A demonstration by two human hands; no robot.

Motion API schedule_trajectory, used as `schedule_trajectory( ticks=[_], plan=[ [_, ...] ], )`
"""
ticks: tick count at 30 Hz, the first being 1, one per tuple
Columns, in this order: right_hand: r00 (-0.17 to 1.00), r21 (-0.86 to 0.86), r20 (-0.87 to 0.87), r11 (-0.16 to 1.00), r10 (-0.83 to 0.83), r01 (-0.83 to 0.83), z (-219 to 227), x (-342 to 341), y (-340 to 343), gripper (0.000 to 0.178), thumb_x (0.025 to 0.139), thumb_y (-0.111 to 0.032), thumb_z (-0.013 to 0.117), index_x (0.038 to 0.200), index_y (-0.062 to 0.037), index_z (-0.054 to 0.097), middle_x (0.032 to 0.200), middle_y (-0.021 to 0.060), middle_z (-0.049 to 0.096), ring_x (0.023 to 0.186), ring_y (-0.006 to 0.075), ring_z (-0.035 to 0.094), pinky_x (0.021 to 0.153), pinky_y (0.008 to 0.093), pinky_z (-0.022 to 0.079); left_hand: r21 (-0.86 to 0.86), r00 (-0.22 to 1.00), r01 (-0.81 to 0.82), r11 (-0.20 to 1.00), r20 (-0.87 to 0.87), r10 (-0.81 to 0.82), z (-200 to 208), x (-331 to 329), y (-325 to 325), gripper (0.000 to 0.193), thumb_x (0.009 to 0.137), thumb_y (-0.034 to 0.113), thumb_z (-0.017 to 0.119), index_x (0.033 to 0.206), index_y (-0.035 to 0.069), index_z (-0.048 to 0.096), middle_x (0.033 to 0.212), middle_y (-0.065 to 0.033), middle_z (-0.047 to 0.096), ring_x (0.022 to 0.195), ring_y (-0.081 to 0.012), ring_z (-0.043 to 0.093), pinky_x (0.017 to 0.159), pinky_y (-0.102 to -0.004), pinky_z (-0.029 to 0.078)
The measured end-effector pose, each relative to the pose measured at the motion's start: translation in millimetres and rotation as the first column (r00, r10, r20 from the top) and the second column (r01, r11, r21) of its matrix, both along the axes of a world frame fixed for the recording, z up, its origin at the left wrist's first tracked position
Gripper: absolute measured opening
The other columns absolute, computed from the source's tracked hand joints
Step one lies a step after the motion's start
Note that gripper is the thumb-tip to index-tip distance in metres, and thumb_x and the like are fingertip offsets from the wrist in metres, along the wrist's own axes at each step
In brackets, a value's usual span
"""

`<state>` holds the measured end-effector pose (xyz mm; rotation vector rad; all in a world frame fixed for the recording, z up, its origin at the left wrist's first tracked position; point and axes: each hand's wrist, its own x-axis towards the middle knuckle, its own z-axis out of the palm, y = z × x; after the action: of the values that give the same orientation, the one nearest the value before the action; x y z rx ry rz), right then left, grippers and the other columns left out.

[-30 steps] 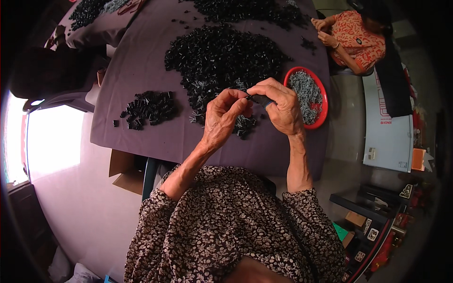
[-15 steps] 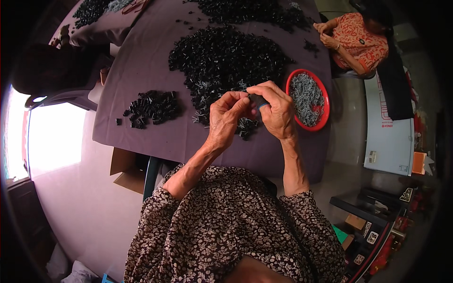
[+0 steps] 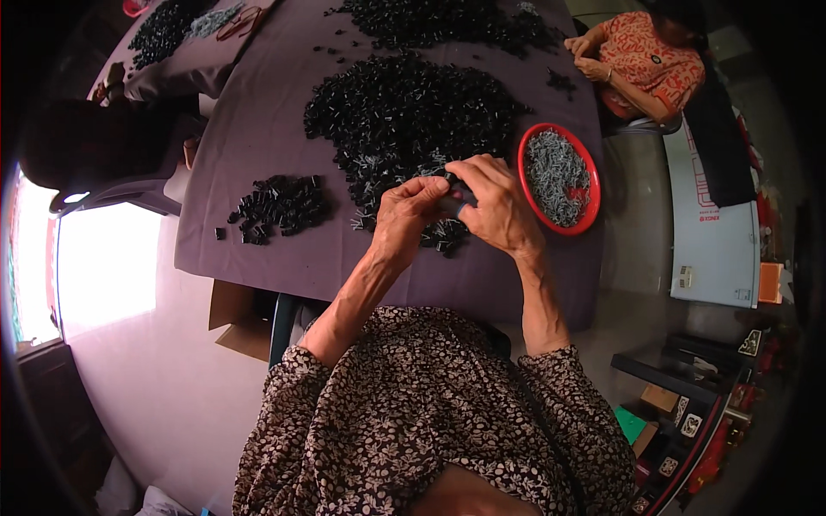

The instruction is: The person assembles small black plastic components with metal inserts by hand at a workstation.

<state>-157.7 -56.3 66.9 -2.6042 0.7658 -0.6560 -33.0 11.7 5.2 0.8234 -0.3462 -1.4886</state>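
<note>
My left hand (image 3: 403, 222) and my right hand (image 3: 499, 206) meet above the near edge of a large pile of small black pieces (image 3: 413, 103). With thumb and fingers pinched, the left holds a small black piece (image 3: 450, 179), partly hidden by the fingertips. My right fingers close on that piece from the other side, and a dark covering with a blue edge shows on a right digit. Grey pin-like pieces (image 3: 366, 162) lie mixed in the pile's near part. To the left is a smaller heap of black pieces (image 3: 280, 209).
Right of my hands, a red oval tray (image 3: 594, 205) holds many grey pins (image 3: 555, 176). Another black heap (image 3: 447, 21) lies farther back on the purple-grey tablecloth (image 3: 258, 129). A person in an orange patterned top (image 3: 650, 60) sits at the far right. An opened cardboard box (image 3: 245, 340) stands below the table.
My right hand has turned slightly, its fingers drawn closer over the left fingertips. The whole view has shifted a little. The heaps and tray look unchanged.
</note>
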Motion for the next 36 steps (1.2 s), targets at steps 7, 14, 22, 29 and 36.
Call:
schedule_trajectory(
  ticks=[7, 14, 22, 29, 36],
  plan=[
    [0.991, -0.180, -0.105, 0.978, 0.086, -0.104, -14.7, 1.7, -6.7, 0.038, 0.056, 0.003, 0.059, 0.094, 0.0006, 0.056, 0.085, 0.0108, 0.056, 0.082, 0.0271, 0.052, 0.074, 0.0362, 0.044, 0.058, 0.999, -0.031, 0.998, 0.037, 0.029, 0.5, -0.6, 1.7, 0.016, 0.084, 0.019, 0.060, 0.086, 0.004, 0.061, 0.075, 0.0011, 0.057, 0.065, -0.0068, 0.050, 0.062, -0.0232, 0.043],
    [0.984, -0.220, -0.142, 0.965, 0.111, -0.141, -16.0, -1.3, 3.6, 0.030, 0.053, -0.003, 0.066, 0.078, -0.0037, 0.050, 0.077, 0.0092, 0.051, 0.077, 0.0252, 0.050, 0.072, 0.0367, 0.040, 0.082, 0.998, -0.045, 0.996, 0.036, 0.042, 0.6, -5.1, 7.6, 0.013, 0.083, 0.015, 0.060, 0.085, 0.002, 0.062, 0.073, 0.0007, 0.058, 0.063, -0.0057, 0.050, 0.060, -0.0196, 0.041],
    [0.962, -0.204, -0.120, 0.942, 0.245, -0.266, -54.7, -20.6, 6.5, 0.024, 0.051, -0.010, 0.064, 0.069, -0.0033, 0.049, 0.069, 0.0098, 0.049, 0.066, 0.0260, 0.049, 0.065, 0.0366, 0.040, 0.113, 0.961, 0.195, 0.974, 0.174, -0.213, -25.4, -2.0, 23.1, 0.015, 0.083, 0.016, 0.060, 0.086, 0.002, 0.061, 0.077, -0.0001, 0.059, 0.069, -0.0065, 0.053, 0.064, -0.0215, 0.044],
    [0.964, -0.108, -0.052, 0.958, 0.262, -0.266, -80.6, -45.6, 29.3, 0.025, 0.046, -0.010, 0.063, 0.064, -0.0043, 0.046, 0.064, 0.0078, 0.046, 0.062, 0.0234, 0.048, 0.060, 0.0341, 0.039, 0.202, 0.881, 0.358, 0.912, 0.250, -0.401, -36.6, -9.8, 40.5, 0.016, 0.082, 0.017, 0.061, 0.086, 0.002, 0.061, 0.079, -0.0001, 0.058, 0.073, -0.0073, 0.054, 0.068, -0.0228, 0.046],
    [0.974, -0.005, 0.031, 0.975, 0.222, -0.222, -78.6, -45.5, 33.6, 0.022, 0.053, -0.005, 0.062, 0.072, -0.0010, 0.052, 0.069, 0.0091, 0.052, 0.066, 0.0244, 0.054, 0.063, 0.0347, 0.043, 0.230, 0.885, 0.356, 0.906, 0.229, -0.406, -29.5, -4.0, 40.4, 0.013, 0.082, 0.013, 0.060, 0.084, 0.000, 0.061, 0.077, -0.0023, 0.060, 0.069, -0.0106, 0.056, 0.065, -0.0238, 0.047]
  ],
)
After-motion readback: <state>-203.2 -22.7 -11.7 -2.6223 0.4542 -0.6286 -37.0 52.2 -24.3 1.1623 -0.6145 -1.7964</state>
